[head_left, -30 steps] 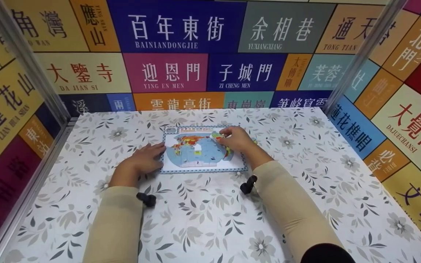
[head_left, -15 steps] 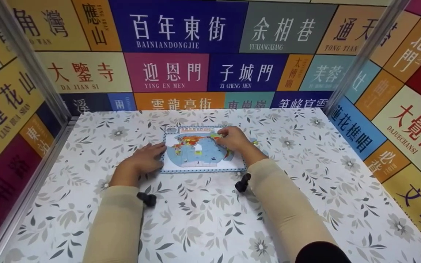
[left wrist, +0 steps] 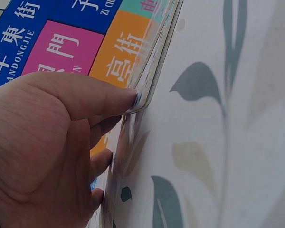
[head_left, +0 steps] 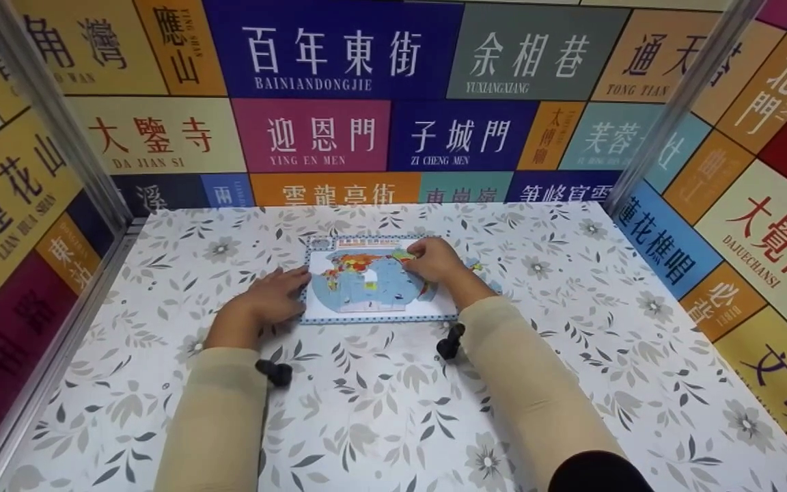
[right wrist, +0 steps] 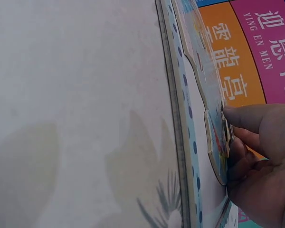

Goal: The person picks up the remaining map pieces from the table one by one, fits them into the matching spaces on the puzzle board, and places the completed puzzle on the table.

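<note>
A world map jigsaw puzzle [head_left: 359, 290] lies on a blue-bordered board [head_left: 380, 319] in front of me. My left hand [head_left: 272, 298] rests at the board's left edge; in the left wrist view its thumb [left wrist: 109, 99] touches the corner and the other fingers lie along the side. My right hand [head_left: 440, 262] is over the upper right of the map. It pinches a small puzzle piece [right wrist: 228, 135] against the map surface, and the fingers hide much of that piece. A small white gap [head_left: 370, 276] shows near the map's middle.
More coloured pieces [head_left: 477, 265] lie to the right of the board, partly behind the right wrist. The table [head_left: 366, 410] has a leaf-patterned cover. Colourful sign-printed walls [head_left: 325, 135] close it in at the back and both sides.
My right hand has brought the green-tipped piece down onto the map's upper right, and the right forearm has shifted a little left. The left hand stays put.
</note>
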`<state>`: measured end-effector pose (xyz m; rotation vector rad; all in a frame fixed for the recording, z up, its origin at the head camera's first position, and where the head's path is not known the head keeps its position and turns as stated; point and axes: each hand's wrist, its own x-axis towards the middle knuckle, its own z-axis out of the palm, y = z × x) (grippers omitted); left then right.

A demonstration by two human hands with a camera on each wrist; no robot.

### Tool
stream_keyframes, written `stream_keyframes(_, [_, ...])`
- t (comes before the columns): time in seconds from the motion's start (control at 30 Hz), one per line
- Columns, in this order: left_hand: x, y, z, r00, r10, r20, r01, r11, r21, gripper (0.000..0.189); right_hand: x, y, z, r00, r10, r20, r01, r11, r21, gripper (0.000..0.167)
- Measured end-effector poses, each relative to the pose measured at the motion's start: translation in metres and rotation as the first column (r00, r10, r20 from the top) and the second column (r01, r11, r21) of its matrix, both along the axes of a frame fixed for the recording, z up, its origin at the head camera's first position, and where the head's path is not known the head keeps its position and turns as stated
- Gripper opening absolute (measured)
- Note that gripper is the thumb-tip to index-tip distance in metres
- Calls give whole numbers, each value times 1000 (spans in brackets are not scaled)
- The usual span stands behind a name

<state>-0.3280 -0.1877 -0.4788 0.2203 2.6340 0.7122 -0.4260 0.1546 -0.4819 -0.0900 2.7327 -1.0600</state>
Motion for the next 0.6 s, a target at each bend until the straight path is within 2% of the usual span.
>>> stream_keyframes(0.47, [-2,0,-2,999,43,31,-43,999,6,72,-1,-1,-1,1000,-12,12,11,1000,10,41])
stream_keyframes(0.6, [-2,0,-2,999,30,25,-31,999,11,72,-1,-1,0,1000,1,4,-1,1000,17,42])
